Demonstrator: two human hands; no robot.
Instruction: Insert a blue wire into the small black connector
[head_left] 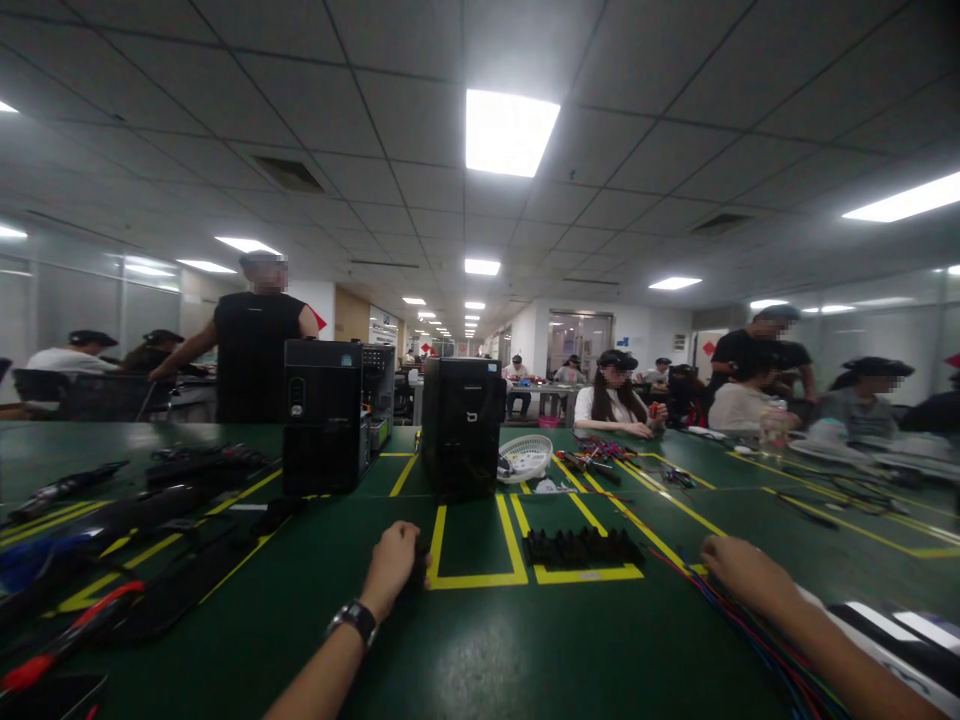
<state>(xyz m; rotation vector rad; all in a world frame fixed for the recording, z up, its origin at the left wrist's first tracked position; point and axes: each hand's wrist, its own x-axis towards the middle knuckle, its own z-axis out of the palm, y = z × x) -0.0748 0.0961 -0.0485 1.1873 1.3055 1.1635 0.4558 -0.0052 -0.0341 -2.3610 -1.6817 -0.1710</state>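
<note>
My left hand (395, 566), with a watch on its wrist, is over the green table, its fingers closed round a small dark object (420, 568) that I cannot make out. My right hand (739, 562) rests at the right beside a bundle of red and blue cables (724, 610); its fingers are curled, and whether they hold anything is hidden. Between the hands, a row of black parts (581, 547) lies at a yellow-taped rectangle. Behind stand two black computer cases, one (463, 420) in the middle and one (322, 420) to its left with an open side.
A white basket (526, 458) stands right of the middle case, near small tools and wires (600, 455). Black tubes and a red-and-black tool (75, 635) lie at the left. A person (611, 395) sits across the table; another (259, 340) stands behind the left case.
</note>
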